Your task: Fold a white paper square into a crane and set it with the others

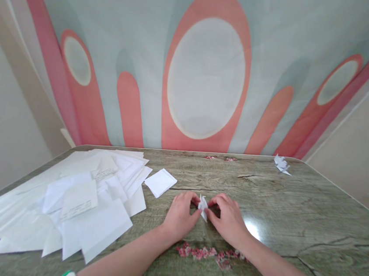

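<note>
Between my two hands, just above the middle of the wood-patterned table, is a small folded white paper crane (202,206). The fingertips of my left hand (182,214) pinch its left side. My right hand (228,217) pinches it from the right with thumb and forefinger. Narrow folded points stick up and down from the paper. Part of it is hidden behind my fingers. A small stack of square white paper (160,182) lies on the table to the left of my left hand.
A large spread pile of white sheets (105,226), some with writing, covers the table's left side. Several folded paper pieces (281,164) lie at the far right corner. A patterned cloth backdrop (207,79) rises behind the table (320,222).
</note>
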{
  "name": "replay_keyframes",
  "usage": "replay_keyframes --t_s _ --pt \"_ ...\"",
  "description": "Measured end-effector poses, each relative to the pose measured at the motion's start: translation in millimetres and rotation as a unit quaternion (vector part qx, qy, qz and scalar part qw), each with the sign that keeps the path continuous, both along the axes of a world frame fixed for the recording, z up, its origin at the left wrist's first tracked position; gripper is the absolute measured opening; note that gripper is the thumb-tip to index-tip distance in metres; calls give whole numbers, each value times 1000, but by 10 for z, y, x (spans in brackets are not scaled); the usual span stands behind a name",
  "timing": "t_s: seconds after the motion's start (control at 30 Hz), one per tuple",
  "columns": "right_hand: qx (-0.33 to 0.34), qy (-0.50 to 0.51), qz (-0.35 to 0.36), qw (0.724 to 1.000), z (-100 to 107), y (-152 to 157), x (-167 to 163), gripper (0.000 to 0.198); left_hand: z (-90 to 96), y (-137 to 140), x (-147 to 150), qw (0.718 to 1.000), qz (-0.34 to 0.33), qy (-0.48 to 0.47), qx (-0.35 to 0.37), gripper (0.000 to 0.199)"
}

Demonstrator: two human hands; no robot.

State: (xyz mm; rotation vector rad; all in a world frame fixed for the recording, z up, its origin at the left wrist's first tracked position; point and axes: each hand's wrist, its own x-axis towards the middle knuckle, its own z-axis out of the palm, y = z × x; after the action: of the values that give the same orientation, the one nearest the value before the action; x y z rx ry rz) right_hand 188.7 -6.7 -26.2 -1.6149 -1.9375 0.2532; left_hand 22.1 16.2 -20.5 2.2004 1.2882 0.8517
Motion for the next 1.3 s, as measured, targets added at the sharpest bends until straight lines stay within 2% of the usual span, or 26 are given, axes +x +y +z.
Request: replay_keyframes --t_s 0.1,0.27,0.4,0.53,0.67,0.77,0.9,1.1,1.3 --pt "-1 35 9 999 -11 8 3 10 -6 20 1 997 -4 -66 -38 19" --pt "-22 169 39 985 2 -1 -4 14 12 42 -1 981 -7 -171 -92 27" --pt "-57 219 84 971 80 -37 -24 21 32 41 0 972 -22 -203 -112 29" --pt "-65 240 97 964 123 -64 -36 20 26 22 9 972 -52 -206 -102 30" --pt "-38 211 83 973 99 -73 -22 15 46 -9 11 980 -35 -193 -37 41" --pt "27 141 84 986 63 -62 8 7 94 -36 -1 984 -35 -167 45 55" --pt "123 40 106 986 28 -35 46 10 143 -66 -22 988 -57 -79 116 44" --pt "191 -28 123 973 42 -47 35 12 143 -71 -41 989 -58 -25 135 18" --pt "195 23 147 969 63 -27 67 10 118 3 -53 989 -65 -77 111 14"
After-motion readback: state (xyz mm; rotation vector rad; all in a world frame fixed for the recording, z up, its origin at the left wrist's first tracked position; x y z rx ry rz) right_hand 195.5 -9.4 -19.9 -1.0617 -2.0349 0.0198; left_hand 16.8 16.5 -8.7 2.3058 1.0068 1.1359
